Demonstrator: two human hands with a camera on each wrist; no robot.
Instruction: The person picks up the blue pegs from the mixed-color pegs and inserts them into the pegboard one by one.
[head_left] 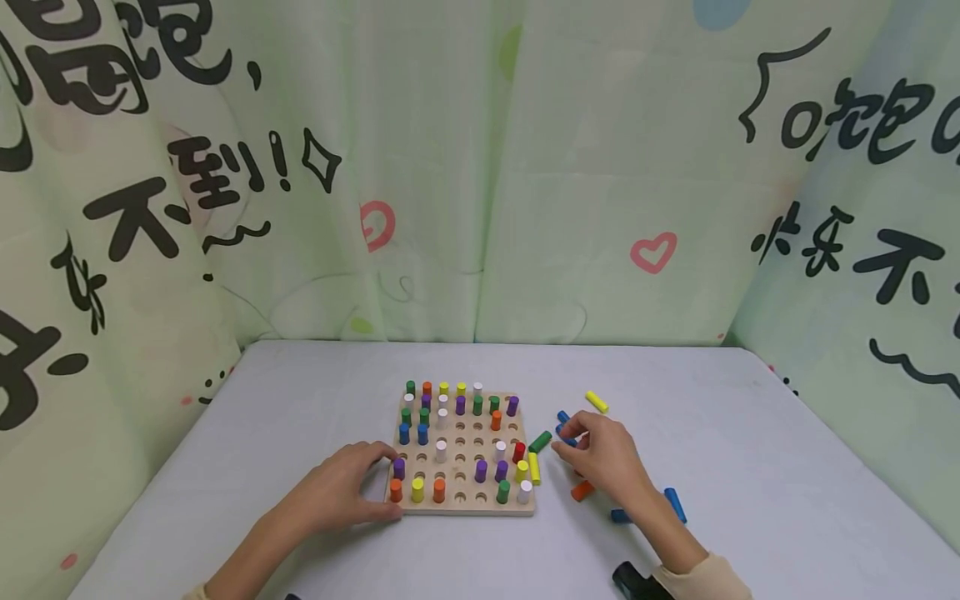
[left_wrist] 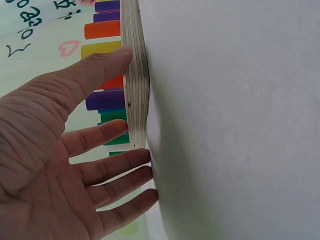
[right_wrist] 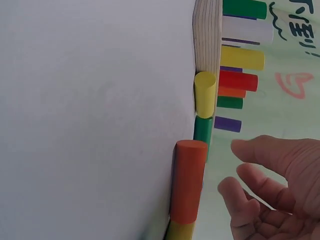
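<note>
A wooden pegboard (head_left: 459, 510) carries coloured pegs in several of its holes. My left hand (head_left: 341, 487) is at its near left corner. In the left wrist view, the left thumb (left_wrist: 107, 62) presses the board's front edge while the other fingers stretch along its side, fairly straight. To the right of the board, my right hand (head_left: 603, 454) hovers low over blue pegs (head_left: 564, 416) lying on the table, partly covered by its fingers. In the right wrist view, thumb and fingertips (right_wrist: 240, 147) stand apart with no peg seen between them.
Loose pegs lie right of the board: a green one (head_left: 540, 442), a yellow one (head_left: 534, 468), an orange one (head_left: 582, 491) and another yellow one (head_left: 597, 402). More blue pegs (head_left: 675, 505) lie beside the right forearm. A printed curtain (head_left: 480, 208) hangs behind the white table (head_left: 300, 383).
</note>
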